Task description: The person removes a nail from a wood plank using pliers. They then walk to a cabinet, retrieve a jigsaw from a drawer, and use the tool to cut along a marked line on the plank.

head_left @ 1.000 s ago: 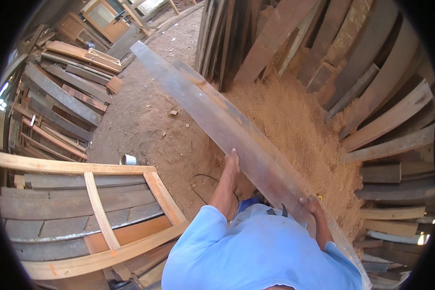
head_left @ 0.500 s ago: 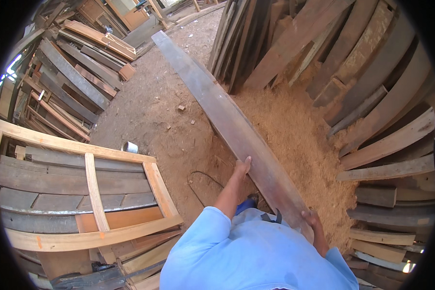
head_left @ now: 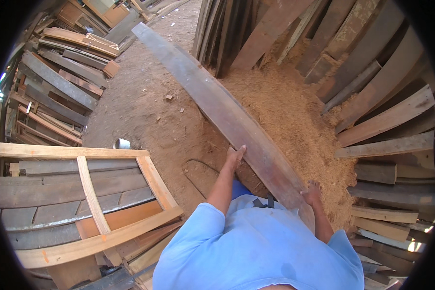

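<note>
A long, wide wooden plank (head_left: 217, 111) stretches from beside my body away to the upper left, over the dirt floor. Its near end lies close to my right side. My left hand (head_left: 237, 155) grips the plank's left edge, thumb on the top face and the other fingers out of sight below. At the right edge, nearer my body, my right hand (head_left: 312, 194) is closed round the plank. The underside is hidden.
A pale wooden frame (head_left: 89, 183) lies over stacked boards at the left. A small metal pail (head_left: 122, 144) stands behind it. Many planks (head_left: 379, 130) lean along the right. Sawdust (head_left: 285, 116) covers the ground there, and a thin dark cable (head_left: 198, 166) lies on the dirt.
The view has shifted and turned slightly, so the plank's far end shows further left and higher. Both hands keep their hold on the plank.
</note>
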`<state>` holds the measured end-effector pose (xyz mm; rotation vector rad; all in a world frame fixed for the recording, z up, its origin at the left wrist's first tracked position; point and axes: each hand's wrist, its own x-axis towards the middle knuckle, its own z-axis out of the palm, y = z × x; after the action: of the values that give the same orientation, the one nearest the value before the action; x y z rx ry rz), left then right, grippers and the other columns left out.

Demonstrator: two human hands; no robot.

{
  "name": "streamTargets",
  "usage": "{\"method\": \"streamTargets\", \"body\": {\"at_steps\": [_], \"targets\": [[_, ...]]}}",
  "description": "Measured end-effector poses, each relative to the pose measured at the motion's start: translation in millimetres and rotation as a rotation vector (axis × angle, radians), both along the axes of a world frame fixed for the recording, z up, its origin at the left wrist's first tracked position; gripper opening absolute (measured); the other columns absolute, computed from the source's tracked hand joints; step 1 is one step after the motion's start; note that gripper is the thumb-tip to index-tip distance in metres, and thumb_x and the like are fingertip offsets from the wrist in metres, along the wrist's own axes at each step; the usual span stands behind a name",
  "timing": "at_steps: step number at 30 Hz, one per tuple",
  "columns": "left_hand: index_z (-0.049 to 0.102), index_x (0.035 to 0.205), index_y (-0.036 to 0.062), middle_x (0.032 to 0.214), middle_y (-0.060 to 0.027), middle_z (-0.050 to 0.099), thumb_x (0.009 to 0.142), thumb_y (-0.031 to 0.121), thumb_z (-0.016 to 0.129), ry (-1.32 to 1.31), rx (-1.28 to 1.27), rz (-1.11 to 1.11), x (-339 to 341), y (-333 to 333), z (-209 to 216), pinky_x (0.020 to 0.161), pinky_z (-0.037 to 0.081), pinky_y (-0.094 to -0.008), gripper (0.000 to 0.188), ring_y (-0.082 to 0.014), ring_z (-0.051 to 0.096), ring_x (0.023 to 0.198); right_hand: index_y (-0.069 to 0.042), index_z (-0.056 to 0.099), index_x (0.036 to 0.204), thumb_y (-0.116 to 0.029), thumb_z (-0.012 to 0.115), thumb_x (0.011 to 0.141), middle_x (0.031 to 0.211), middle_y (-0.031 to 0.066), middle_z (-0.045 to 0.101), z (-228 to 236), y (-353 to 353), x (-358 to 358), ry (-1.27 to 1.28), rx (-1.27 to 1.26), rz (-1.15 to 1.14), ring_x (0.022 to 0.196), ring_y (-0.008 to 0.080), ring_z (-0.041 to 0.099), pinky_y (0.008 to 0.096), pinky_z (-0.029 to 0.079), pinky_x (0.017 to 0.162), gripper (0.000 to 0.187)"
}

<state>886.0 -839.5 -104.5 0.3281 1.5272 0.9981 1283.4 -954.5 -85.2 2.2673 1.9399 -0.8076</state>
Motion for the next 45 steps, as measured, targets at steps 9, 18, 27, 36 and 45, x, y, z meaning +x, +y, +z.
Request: {"method": "streamTargets", "body": {"at_steps": [9,18,27,36,45], "targets": [[0.061,0.118,-0.0022,0.102,-0.0105,0.069,0.094,0.029,0.067,0.021,0.154,-0.420,-35.7,6.2,-9.7,0.081,0.053,-0.0355,0.039,-0.0219,0.065,0.094,-0.002,0.015,0.155,-0.054,0.072,0.079,0.153,0.0347,0.025,58.2,65.8,-227.6,-0.215,-0.116,0.088,0.144,0.0533,0.018,0.0564,0.016,0.119,0.108],[0.064,0.098,0.0005,0.088,-0.0219,0.070,0.089,0.023,0.061,0.406,0.089,-0.853,-118.3,-4.2,-14.5,0.067,0.053,-0.0443,0.025,-0.0350,0.068,0.080,0.018,0.026,0.144,-0.066,0.073,0.073,0.156,0.0384,0.013,55.3,107.6,-277.5,-0.289,-0.243,0.222,0.143,0.0568,0.014,0.0552,0.022,0.118,0.120],[0.068,0.096,0.0057,0.092,-0.0243,0.067,0.078,0.025,0.072,0.755,0.063,-0.740,-359.6,-98.6,-90.8,0.071,0.051,-0.0470,0.027,-0.0387,0.067,0.083,0.000,0.067,0.119,-0.050,0.070,0.083,0.119,0.0219,0.067,56.2,167.8,-317.7,-0.342,-0.746,0.426,0.109,0.0319,0.067,0.0454,0.057,0.086,0.061],[0.061,0.123,-0.0019,0.110,-0.0152,0.072,0.089,0.014,0.069,-0.140,-0.045,0.093,-426.6,-92.3,-94.4,0.059,0.053,-0.0301,0.038,-0.0204,0.072,0.084,0.006,0.070,0.093,-0.020,0.057,0.092,0.082,0.0143,0.069,43.4,258.5,-535.2,0.212,-0.908,0.394,0.071,0.0270,0.069,0.0415,0.061,0.059,0.029],[0.053,0.128,-0.0003,0.091,-0.0042,0.064,0.089,0.016,0.072,-0.130,0.096,0.637,-640.0,12.1,-59.0,0.053,0.049,-0.0253,0.046,-0.0141,0.063,0.069,0.003,0.070,0.107,-0.031,0.059,0.092,0.087,0.0148,0.069,-30.1,361.6,-789.4,0.166,-0.573,0.920,0.082,0.0221,0.063,0.0398,0.052,0.076,0.038]]}}
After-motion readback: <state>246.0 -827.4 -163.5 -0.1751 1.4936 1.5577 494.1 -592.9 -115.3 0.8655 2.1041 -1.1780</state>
